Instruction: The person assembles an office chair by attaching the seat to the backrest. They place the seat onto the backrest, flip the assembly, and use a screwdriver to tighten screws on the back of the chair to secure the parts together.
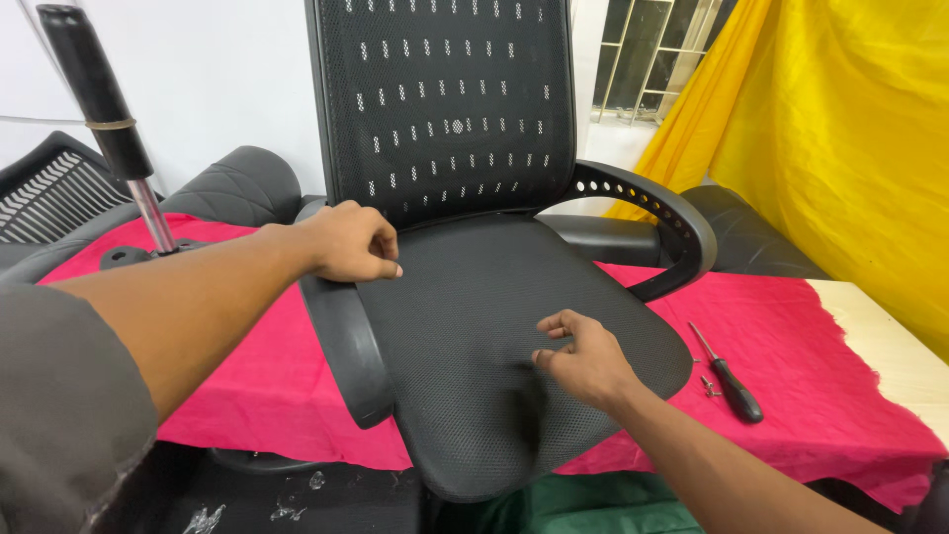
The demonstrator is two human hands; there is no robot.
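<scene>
Office chair [474, 297], black mesh, sits on the desk [890, 346] over a pink cloth [791, 326]; its backrest [445, 109] stands upright beyond both hands. Left hand [346, 242]: fingers [381, 265] curled closed, knuckles up, resting at the seat's rear left corner where the left armrest [341, 336] meets it; whether they pinch the armrest or only press on it, cannot tell. Right hand [585, 358]: lies on the seat cushion [474, 376] toward its front right, fingers [554, 324] bent and loosely parted, tips touching the mesh, gripping nothing. The cushion fabric dimples slightly just left of these fingers. Right armrest [657, 222], a perforated black loop, arcs up and away beyond the right fingers, apart from them. To the right of the right fingers, on the cloth: a screwdriver [730, 376] with black handle, with a few small screws [708, 384] just beside its shaft, loose on the cloth, not in any container. Far beyond the left fingers, a gas-lift cylinder [109, 119] stands tilted on the cloth, with another mesh chair part [54, 193] behind it. A yellow curtain [840, 148] hangs at far right.
</scene>
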